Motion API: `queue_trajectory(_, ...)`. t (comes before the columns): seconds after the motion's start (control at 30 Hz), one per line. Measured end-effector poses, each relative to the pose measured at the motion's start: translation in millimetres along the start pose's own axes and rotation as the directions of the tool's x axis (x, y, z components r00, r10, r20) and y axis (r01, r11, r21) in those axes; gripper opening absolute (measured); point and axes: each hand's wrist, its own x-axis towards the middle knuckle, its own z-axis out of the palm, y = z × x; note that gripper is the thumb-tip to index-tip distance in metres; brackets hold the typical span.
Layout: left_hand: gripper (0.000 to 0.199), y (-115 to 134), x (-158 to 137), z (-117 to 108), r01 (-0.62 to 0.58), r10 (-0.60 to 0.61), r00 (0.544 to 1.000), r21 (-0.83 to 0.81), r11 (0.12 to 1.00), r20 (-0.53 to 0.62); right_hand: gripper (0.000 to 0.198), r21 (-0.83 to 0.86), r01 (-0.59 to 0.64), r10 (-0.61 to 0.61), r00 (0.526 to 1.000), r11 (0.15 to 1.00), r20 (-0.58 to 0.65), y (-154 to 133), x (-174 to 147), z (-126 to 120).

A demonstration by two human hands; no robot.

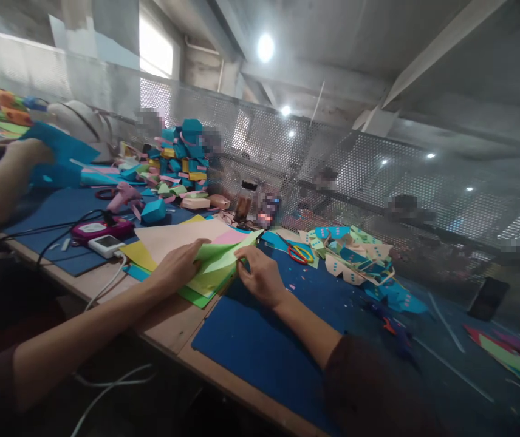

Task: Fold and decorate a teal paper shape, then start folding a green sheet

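Both my hands are on a light green sheet of paper (221, 262) over a stack of coloured sheets. My left hand (180, 264) grips the sheet's left part, fingers bent over it. On the right, my right hand (260, 276) pinches its right edge between thumb and fingers, and the sheet bows up between the hands. Beneath and around it lie a pale pink sheet (164, 238), a yellow sheet (136, 256) and a brighter green sheet (195, 296).
Scissors (300, 254) with coloured handles lie beyond my right hand, near a pile of dotted paper pieces (355, 252). A glue gun (392, 328) rests at right, a pink one (126, 197) at left. Another person's hand (30, 158) holds blue paper (59, 155). A perforated screen (305, 164) stands behind.
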Motion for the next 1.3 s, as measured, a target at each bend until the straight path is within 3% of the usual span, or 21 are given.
queue_trajectory(0.17,0.051,-6.0,-1.0,2.5,-0.055,0.055,0.998,-0.006,0.998,-0.005,0.014,0.0,0.101,-0.101,0.994,0.995,-0.05,-3.1,-17.9,-55.7)
queue_trajectory(0.33,0.048,-6.8,0.4,2.9,-0.039,0.04,0.999,-0.028,0.999,0.029,0.031,-0.005,0.045,-0.046,0.998,0.999,-0.033,-6.8,-64.2,-97.7)
queue_trajectory(0.47,0.045,-2.3,0.7,0.8,-0.028,0.028,0.999,-0.018,0.999,0.045,0.028,0.005,0.019,-0.019,1.0,1.0,-0.019,-9.5,-107.4,-117.4)
queue_trajectory(0.6,0.043,4.9,-3.2,-0.1,-0.014,0.015,0.999,-0.021,1.0,0.031,0.029,-0.002,-0.048,0.048,0.997,0.999,-0.058,-8.1,-141.8,-129.2)
queue_trajectory(0.7,0.045,17.1,-12.5,-1.9,-0.188,0.184,0.978,-0.038,0.981,-0.094,0.025,0.022,-0.115,0.116,0.989,0.993,-0.088,-3.2,-157.2,-132.0)
queue_trajectory(0.77,0.043,30.4,-21.2,-3.8,-0.317,0.309,0.946,-0.081,0.945,-0.096,0.019,0.049,-0.154,0.159,0.979,0.987,-0.128,0.3,-161.7,-131.6)
queue_trajectory(0.83,0.039,46.8,-29.5,-4.4,-0.328,0.314,0.943,-0.146,0.933,-0.11,0.014,0.071,-0.187,0.197,0.965,0.98,-0.172,2.8,-162.1,-131.0)
queue_trajectory(0.9,0.038,64.1,-35.7,-1.5,-0.456,0.464,0.885,-0.259,0.851,-0.033,0.011,0.089,-0.221,0.235,0.952,0.971,-0.194,4.1,-160.6,-131.2)
queue_trajectory(1.0,0.046,85.3,-39.6,9.8,-0.611,0.632,0.775,-0.3,0.733,-0.034,0.009,0.121,-0.261,0.281,0.939,0.958,-0.199,5.6,-158.9,-133.2)
queue_trajectory(1.13,0.02,94.8,-37.7,26.4,-0.645,0.639,0.759,-0.276,0.713,-0.122,0.01,0.16,-0.306,0.331,0.93,0.938,-0.159,9.0,-160.0,-137.5)
queue_trajectory(1.3,0.018,91.8,-36.7,26.3,-0.621,0.596,0.784,-0.231,0.749,-0.175,0.015,0.012,-0.334,0.335,0.941,0.942,-0.043,8.9,-160.2,-147.0)
